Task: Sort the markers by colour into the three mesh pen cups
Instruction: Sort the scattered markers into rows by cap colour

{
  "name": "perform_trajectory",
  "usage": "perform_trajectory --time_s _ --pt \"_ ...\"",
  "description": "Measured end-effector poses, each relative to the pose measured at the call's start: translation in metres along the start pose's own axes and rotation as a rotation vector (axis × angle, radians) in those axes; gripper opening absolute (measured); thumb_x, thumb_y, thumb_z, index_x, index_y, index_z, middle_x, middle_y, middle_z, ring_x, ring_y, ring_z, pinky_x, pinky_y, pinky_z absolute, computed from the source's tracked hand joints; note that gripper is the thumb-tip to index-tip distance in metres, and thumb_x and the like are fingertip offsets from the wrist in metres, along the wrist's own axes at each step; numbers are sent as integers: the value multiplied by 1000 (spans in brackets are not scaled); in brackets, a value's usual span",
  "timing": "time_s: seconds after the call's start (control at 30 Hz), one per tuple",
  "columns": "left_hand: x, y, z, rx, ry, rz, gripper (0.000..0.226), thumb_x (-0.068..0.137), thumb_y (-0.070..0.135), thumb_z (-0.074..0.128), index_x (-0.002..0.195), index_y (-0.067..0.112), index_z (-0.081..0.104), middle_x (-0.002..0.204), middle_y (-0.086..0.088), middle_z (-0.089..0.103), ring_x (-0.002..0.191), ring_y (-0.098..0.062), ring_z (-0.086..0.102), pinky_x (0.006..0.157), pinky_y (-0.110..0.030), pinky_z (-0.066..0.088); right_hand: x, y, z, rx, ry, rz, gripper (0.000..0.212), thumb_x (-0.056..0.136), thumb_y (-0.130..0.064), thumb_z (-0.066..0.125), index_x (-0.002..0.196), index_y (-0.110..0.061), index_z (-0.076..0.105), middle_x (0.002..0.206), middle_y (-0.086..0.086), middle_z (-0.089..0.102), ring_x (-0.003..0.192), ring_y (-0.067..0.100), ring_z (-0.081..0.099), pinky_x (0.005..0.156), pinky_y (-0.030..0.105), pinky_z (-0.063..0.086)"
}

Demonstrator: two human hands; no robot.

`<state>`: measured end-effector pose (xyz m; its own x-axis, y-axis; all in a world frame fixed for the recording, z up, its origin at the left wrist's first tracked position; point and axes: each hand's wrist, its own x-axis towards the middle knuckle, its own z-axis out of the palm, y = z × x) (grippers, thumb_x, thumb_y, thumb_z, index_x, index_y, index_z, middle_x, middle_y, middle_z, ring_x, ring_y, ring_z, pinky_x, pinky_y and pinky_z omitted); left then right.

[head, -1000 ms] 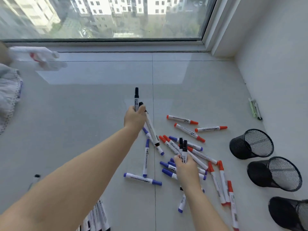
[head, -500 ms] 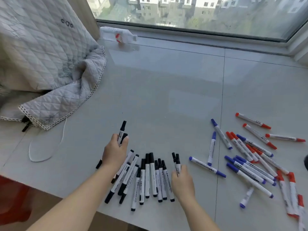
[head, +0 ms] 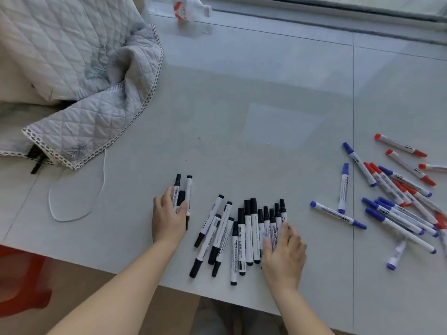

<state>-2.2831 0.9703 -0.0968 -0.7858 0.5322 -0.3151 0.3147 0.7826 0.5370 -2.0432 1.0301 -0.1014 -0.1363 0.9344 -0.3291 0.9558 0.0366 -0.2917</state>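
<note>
- Left hand [head: 169,220] at the worktop's [head: 242,105] near edge, grip curled round a few black-capped markers [head: 188,192], tips pointing away.
- Right hand [head: 284,250] resting on the right end of the row of black markers [head: 246,233]; grip state hard to tell, fingers partly curled over the last barrels.
- Blue and red markers [head: 396,189] heaped loose at the right, well apart from the black row.
- Quilted cover [head: 84,81] bunched at the far left; white bottle [head: 186,8] by the window.
</note>
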Motion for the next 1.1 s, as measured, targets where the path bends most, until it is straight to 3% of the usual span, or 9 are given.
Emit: perform_trajectory --time_s 0.13,0.27,0.5,0.73,0.93,1.1 --pt "-12 0 9 88 -29 155 63 89 35 54 143 16 29 128 -15 38 115 -29 36 98 -38 33 -12 -17 16 7 -36 -24 72 93 -43 39 147 -12 4 155 8 5 140 24 9 113 36 12" --pt "-21 -3 15 183 -37 227 74 86 51 49 146 16 21 144 -9 27 126 -25 27 103 -38 29 -21 -37 30 -2 -42 -59 75 94 -47 28 141 -14 -19 154 7 -19 142 18 -14 111 26 -12" --pt "-24 -20 15 403 -69 208 93 81 71 28 148 15 -2 156 -5 -3 142 -21 3 115 -39 8 -27 -66 43 -25 -22 -33 75 92 -52 17 133 -13 -34 144 5 -36 142 21 -16 111 28 -13" --pt "-17 -24 11 462 -82 188 91 81 70 21 147 14 -8 155 -6 -7 142 -23 1 115 -40 4 -33 -86 52 -55 -36 -65 83 89 -58 18 134 -12 -33 150 10 -28 141 21 -19 113 30 -12" --pt "-22 -24 9 404 -48 200 85 85 65 29 148 13 4 155 -8 4 141 -23 9 115 -38 9 -35 -90 52 -74 -64 -69 82 88 -60 14 132 -13 -37 151 10 -29 140 21 -23 110 30 -15" --pt "-35 -26 7 381 -75 206 92 75 75 11 148 19 0 156 -7 -3 142 -23 2 116 -44 8 -37 -90 51 -43 -61 -66 79 89 -58 17 135 -16 -32 152 9 -25 141 21 -20 113 32 -11"
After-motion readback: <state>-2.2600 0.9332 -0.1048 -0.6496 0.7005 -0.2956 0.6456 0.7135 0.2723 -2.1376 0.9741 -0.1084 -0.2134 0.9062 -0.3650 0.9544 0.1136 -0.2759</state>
